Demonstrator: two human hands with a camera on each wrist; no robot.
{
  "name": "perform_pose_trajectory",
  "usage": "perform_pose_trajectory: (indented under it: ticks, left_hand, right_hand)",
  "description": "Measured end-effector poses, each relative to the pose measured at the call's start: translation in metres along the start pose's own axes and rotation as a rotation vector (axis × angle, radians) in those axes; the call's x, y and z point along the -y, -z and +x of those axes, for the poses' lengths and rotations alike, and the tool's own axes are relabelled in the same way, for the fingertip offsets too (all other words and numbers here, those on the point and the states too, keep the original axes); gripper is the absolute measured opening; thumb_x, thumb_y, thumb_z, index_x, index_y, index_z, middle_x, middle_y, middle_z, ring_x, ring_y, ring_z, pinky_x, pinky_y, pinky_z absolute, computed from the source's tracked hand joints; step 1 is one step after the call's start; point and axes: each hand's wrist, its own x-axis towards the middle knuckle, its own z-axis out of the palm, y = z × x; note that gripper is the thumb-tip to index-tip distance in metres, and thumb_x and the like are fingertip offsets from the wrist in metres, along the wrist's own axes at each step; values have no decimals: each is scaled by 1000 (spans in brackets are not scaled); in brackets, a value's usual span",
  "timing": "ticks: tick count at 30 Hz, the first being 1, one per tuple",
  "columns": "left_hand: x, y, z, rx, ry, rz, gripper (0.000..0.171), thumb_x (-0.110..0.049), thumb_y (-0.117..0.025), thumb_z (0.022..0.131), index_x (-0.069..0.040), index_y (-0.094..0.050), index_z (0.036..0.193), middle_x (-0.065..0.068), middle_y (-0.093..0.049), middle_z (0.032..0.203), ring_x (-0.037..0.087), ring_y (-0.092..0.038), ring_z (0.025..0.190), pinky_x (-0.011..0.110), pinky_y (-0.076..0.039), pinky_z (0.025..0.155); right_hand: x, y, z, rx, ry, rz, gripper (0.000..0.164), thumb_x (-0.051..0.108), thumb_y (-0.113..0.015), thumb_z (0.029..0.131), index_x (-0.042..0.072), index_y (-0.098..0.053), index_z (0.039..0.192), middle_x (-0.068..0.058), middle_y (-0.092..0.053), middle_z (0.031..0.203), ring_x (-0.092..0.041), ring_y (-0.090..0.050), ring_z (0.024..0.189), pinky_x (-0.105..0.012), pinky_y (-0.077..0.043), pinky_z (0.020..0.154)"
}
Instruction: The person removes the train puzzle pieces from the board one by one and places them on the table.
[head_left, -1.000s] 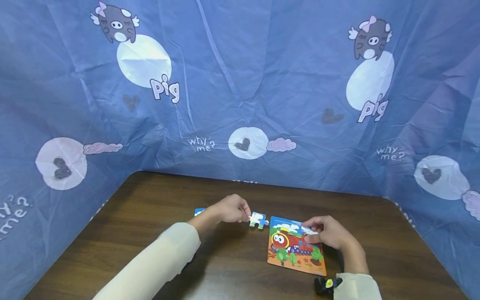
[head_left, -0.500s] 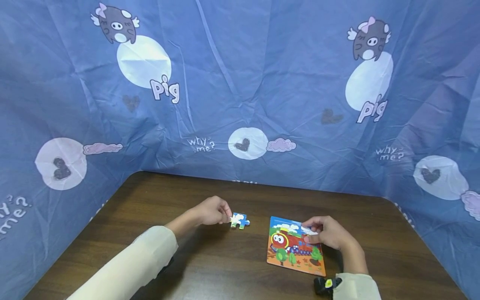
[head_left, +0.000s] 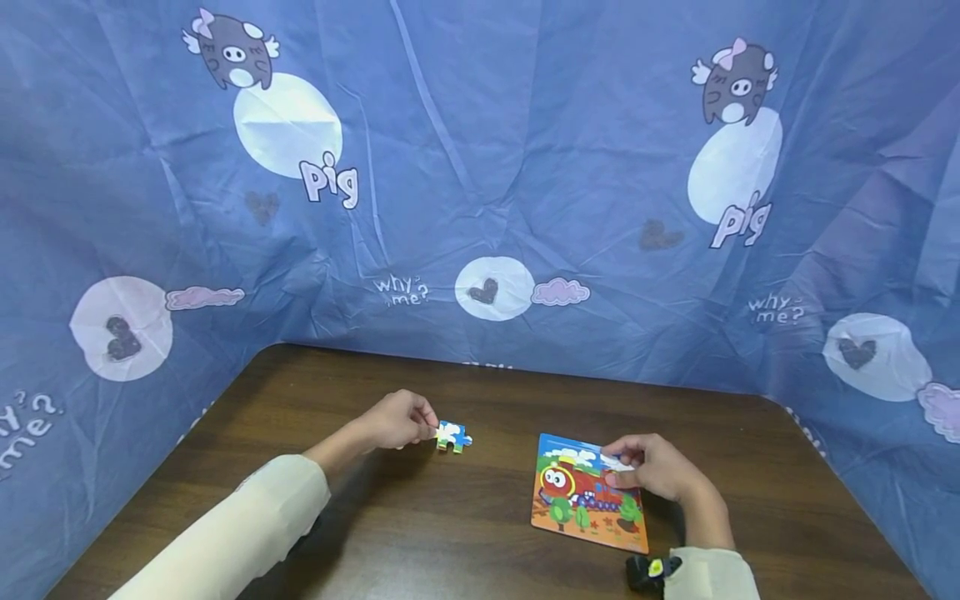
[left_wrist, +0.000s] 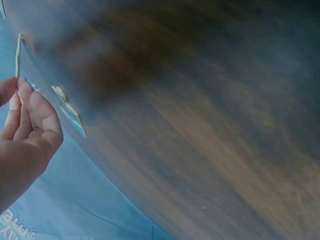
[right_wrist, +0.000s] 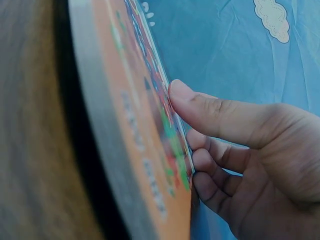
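Note:
My left hand [head_left: 397,419] pinches a jigsaw piece [head_left: 453,437] with blue sky and white cloud between thumb and fingertips, left of the middle of the table. In the left wrist view that piece [left_wrist: 18,57] shows edge-on, and another piece [left_wrist: 72,115] lies on the table beyond the fingers; the hand hides it in the head view. On the right, a square jigsaw puzzle [head_left: 585,492] shows a red train, trees and clouds. My right hand [head_left: 663,469] rests on its upper right part, the thumb and fingertips apart and touching it. Part of that corner is hidden.
The brown wooden table [head_left: 450,542] has a rounded far edge. A blue printed cloth [head_left: 420,208] hangs behind it and along both sides. A black wrist device [head_left: 647,573] sits beside the right sleeve, near the puzzle's lower corner.
My left hand has moved left with the jigsaw piece, away from the puzzle, slowing lately. The second piece, partly visible a second ago, is now behind that hand. My right hand stays in place.

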Motion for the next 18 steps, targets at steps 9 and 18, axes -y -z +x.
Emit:
perform_pose_trajectory:
  ticks: [9, 18]
  left_hand:
    - [2, 2, -4, -67, 32, 95, 5, 0, -69, 91, -2, -69, 86, 5, -63, 71, 13, -57, 60, 23, -46, 53]
    - [3, 2, -4, -94, 64, 186, 8, -2, -70, 91, -4, -69, 84, 2, -61, 73, 12, -58, 61, 25, -47, 58]
  right_hand:
    - [-1, 6, -4, 38, 31, -45, 46, 14, -92, 74, 13, -78, 117, -10, -60, 117, -26, -50, 96, -43, -46, 82]
    - [-3, 11, -8, 34, 38, -44, 48, 15, -93, 72, 12, -77, 117, -11, -62, 118, -25, -53, 94, -40, -48, 79]
